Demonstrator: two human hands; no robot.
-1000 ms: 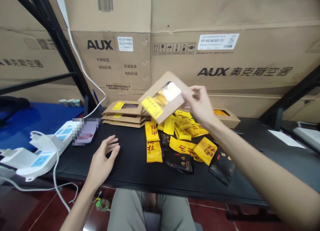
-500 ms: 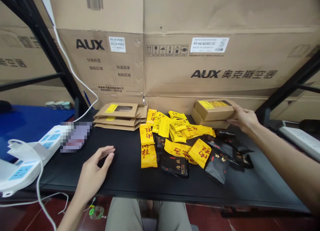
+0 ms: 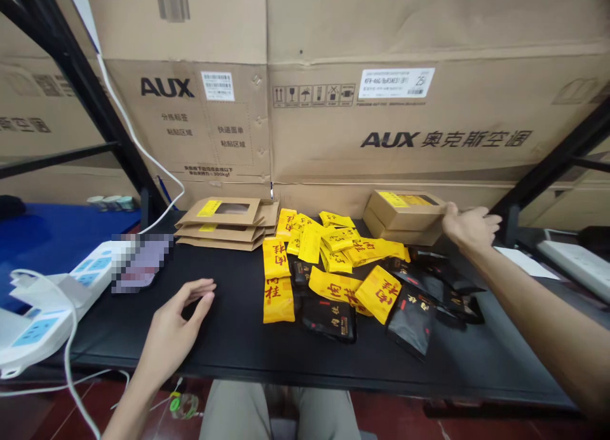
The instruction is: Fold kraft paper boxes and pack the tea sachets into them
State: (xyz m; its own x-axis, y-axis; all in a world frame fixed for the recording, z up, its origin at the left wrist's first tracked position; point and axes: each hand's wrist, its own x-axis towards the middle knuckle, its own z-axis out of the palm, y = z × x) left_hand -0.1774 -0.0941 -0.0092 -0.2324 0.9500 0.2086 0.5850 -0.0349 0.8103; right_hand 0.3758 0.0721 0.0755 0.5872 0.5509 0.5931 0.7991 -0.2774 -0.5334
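The right hand is touching the end of two stacked kraft window boxes at far right, fingers loosely together, not gripping (yellow shows through the top window). Yellow sachets and black sachets are lying loose mid-table, unboxed. The left hand is hovering near, empty, fingers apart. Three more kraft boxes are stacked far left on the black table.

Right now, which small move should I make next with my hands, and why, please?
Probably reach your left hand to the yellow packet at the near left edge of the pile. That hand is open and empty, and this packet lies closest to it with nothing on top. Your right hand is over at the cardboard box stack.
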